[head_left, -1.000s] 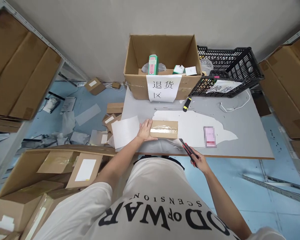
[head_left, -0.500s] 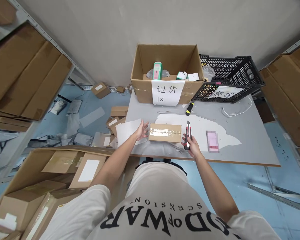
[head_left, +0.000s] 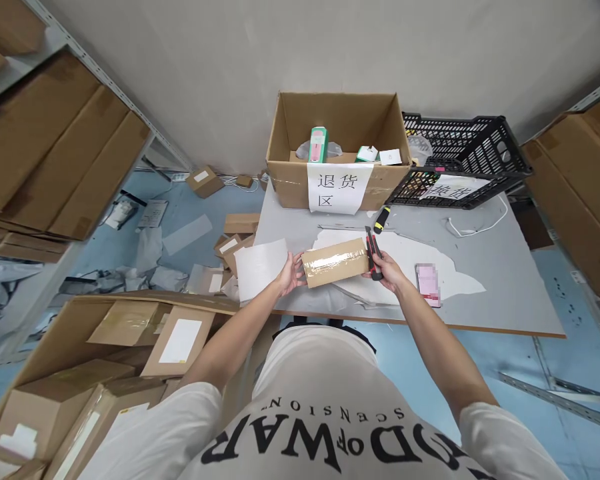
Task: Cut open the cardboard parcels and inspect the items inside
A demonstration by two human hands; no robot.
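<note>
A small taped cardboard box point(head_left: 335, 261) is tilted above the table between my two hands, its right end higher than its left. My left hand point(head_left: 291, 274) grips its left end with the fingers around the edge. In my right hand point(head_left: 390, 272) is a black and red utility knife point(head_left: 373, 252), its blade end pointing away from me. Fingers of that hand also touch the right end of the box. White paper sheets point(head_left: 430, 267) lie beneath, and a pink-screened phone point(head_left: 429, 285) rests to the right.
An open carton point(head_left: 290, 175) with a paper sign stands at the back, beside a black plastic crate point(head_left: 503, 150). A yellow-black cutter point(head_left: 381, 219) and a white cable point(head_left: 477, 230) lie on the table point(head_left: 523, 287). A large box of parcels point(head_left: 145, 297) is at left.
Both hands have closed in on the cardboard box. It has been raised and turned, its right end going up. The knife has swung closer to the box.
</note>
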